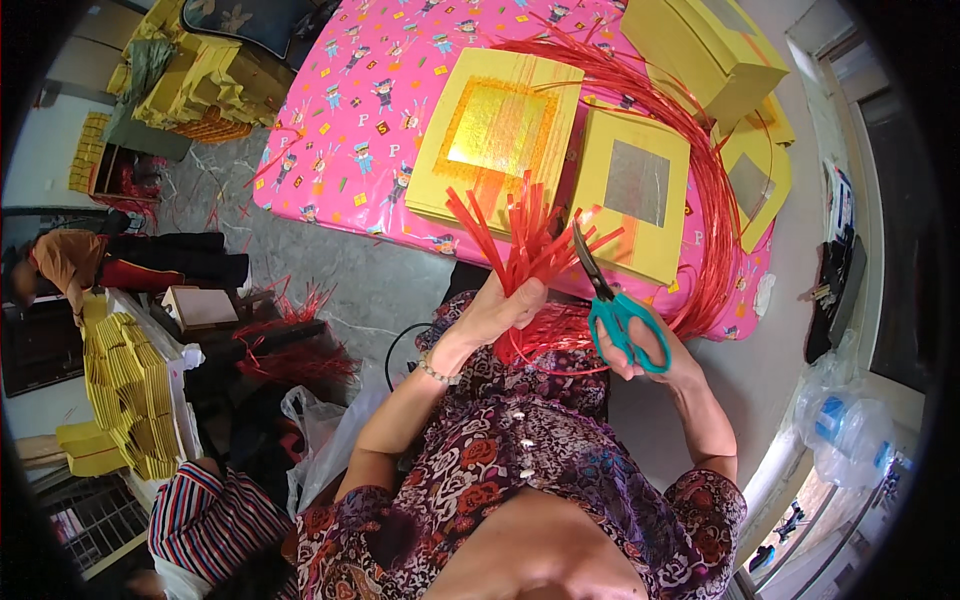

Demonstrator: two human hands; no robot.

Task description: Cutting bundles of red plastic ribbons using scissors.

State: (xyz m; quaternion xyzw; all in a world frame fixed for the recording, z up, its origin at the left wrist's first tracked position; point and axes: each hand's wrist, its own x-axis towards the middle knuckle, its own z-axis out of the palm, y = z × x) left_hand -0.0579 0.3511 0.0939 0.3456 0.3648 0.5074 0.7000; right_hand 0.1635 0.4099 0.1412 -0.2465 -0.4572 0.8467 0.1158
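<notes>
My left hand (pixel 508 305) is closed round a bundle of red plastic strips (pixel 522 225), whose cut ends fan out above the fist toward the table. In my right hand (pixel 630 360) is a pair of scissors with teal handles (pixel 640 330). Its dark blades point up and left, close beside the fanned ends; whether they are parted is hard to tell. More red strips (pixel 555 335) hang below my left hand over my lap. Just beyond both hands lie two stacks of yellow paper pieces, one with a gold square (pixel 495 130), one with a silver square (pixel 635 185).
A pink patterned cloth (pixel 335 150) covers the table. A long red strip hank (pixel 715 210) curves along its right side, near folded yellow paper (pixel 700 60). At left, a person in brown (pixel 70 260) and one in stripes (pixel 215 520) are by yellow paper stacks (pixel 125 385).
</notes>
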